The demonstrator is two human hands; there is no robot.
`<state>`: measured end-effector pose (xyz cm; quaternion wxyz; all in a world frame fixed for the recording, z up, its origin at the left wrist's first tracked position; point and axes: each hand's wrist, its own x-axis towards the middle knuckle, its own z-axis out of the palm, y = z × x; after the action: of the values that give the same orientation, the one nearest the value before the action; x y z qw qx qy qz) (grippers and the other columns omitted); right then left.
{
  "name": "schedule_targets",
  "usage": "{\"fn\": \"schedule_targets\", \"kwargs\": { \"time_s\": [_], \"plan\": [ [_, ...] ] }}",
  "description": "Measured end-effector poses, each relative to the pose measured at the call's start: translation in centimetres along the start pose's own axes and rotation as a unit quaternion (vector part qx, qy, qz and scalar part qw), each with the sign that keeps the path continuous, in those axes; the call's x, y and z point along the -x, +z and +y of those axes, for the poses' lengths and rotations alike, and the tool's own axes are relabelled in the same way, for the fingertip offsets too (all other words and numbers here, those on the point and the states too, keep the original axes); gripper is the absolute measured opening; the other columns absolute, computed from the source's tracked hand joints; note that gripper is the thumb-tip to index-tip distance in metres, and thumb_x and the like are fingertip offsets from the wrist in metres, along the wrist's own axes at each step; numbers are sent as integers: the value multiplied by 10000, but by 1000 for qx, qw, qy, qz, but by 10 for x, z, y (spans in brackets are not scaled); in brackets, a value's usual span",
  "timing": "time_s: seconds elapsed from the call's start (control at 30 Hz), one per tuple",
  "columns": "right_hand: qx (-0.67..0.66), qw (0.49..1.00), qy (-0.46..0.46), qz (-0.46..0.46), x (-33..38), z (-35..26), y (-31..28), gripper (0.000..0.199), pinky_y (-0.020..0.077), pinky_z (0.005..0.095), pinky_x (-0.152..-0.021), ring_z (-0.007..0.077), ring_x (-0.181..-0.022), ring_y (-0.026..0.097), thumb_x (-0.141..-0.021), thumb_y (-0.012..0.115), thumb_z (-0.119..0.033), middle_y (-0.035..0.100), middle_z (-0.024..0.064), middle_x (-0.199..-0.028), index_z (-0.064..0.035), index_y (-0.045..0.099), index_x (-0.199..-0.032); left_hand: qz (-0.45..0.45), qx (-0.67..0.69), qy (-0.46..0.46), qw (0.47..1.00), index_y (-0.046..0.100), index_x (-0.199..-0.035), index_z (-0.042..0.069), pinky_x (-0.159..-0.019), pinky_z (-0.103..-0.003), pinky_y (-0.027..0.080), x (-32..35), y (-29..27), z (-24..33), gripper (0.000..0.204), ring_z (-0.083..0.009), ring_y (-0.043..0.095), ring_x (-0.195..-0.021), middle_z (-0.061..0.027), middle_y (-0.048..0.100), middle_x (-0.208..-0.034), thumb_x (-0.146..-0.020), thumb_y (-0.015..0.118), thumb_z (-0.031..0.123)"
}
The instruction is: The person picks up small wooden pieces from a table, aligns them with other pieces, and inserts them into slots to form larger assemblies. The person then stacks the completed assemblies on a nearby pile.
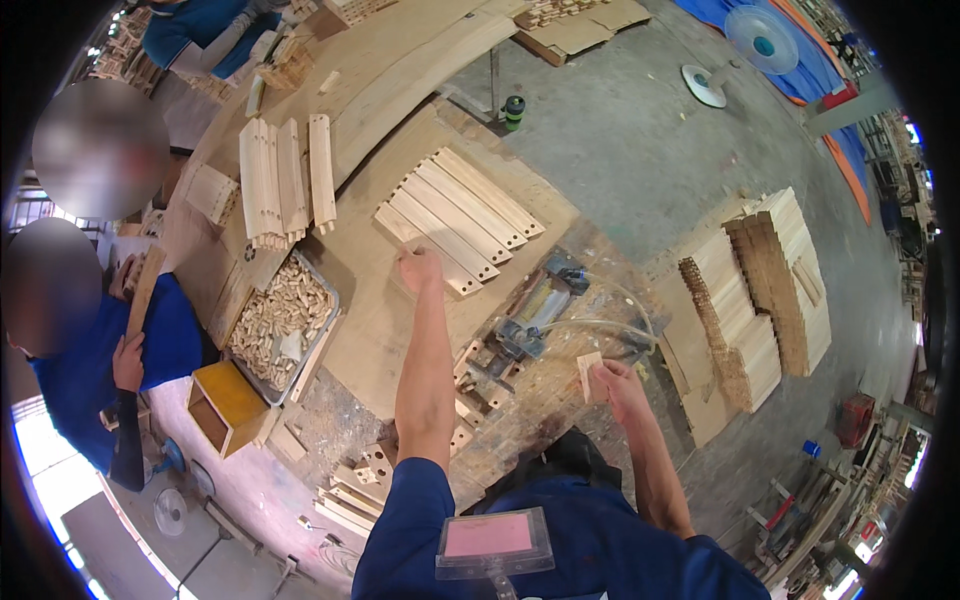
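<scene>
Several pale wooden slats with holes at their ends lie side by side on a brown board in the middle. At the near edge of the closest wooden slat (445, 248), my left hand (421, 269) is closed, its fingers curled against the wood. My right hand (620, 388) pinches a short flat wooden piece (590, 378), held up over the right side of the worn bench. Between my hands sits a metal clamping fixture (535, 315) with hoses. Part of what my left fingers grip is hidden by the hand.
A tray (333, 318) of wooden dowels stands left, beside a yellow box (228, 405). More slats (275, 185) lie beyond it. Stacked wooden parts (750, 310) rest on cardboard at right. A co-worker (140, 345) holds a wooden piece; another person works at far left. A fan (760, 40) stands far right.
</scene>
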<state>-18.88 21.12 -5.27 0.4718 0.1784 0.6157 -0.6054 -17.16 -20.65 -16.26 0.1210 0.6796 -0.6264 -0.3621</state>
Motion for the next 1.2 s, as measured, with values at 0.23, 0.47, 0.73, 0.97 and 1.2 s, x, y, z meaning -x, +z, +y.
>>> {"fn": "schedule_targets", "kwargs": {
  "time_s": [0.23,0.47,0.73,0.97,1.2],
  "plan": [
    [100,995,-2,-4,3,4,10,230,541,299,-708,160,-801,687,-965,611,-181,709,56,-915,9,676,-1077,-52,254,92,961,584,-1266,-56,-947,-448,502,21,-55,-59,445,-405,623,-1069,-269,617,-1206,-860,624,122],
    [38,999,-4,-17,4,15,6,232,540,294,-694,150,-820,682,-972,569,-156,699,59,-949,20,662,-1092,297,-228,57,925,460,-1408,-9,-1082,-509,358,20,-186,-145,632,-362,393,-1352,-228,453,-1419,-846,658,201],
    [61,997,-26,-34,18,10,22,250,515,273,-672,129,-773,666,-952,613,-192,705,54,-923,3,676,-1095,189,-370,93,905,494,-1304,58,-932,-479,392,35,-222,-172,526,-330,484,-1211,-156,528,-1295,-825,623,233],
    [78,996,-17,-35,53,33,28,225,492,282,-632,108,-715,636,-956,629,-230,697,28,-824,-20,709,-967,182,-358,114,909,514,-1267,78,-942,-499,392,39,-226,-158,522,-322,508,-1174,-156,541,-1232,-789,661,229],
    [129,989,-48,52,57,77,-35,175,506,275,-628,121,-719,615,-953,658,-210,661,-6,-827,-62,711,-1030,91,-634,220,736,605,-1303,151,-880,-507,469,70,-250,-125,463,-276,601,-1066,-115,632,-1224,-951,494,431]
  ]
}}
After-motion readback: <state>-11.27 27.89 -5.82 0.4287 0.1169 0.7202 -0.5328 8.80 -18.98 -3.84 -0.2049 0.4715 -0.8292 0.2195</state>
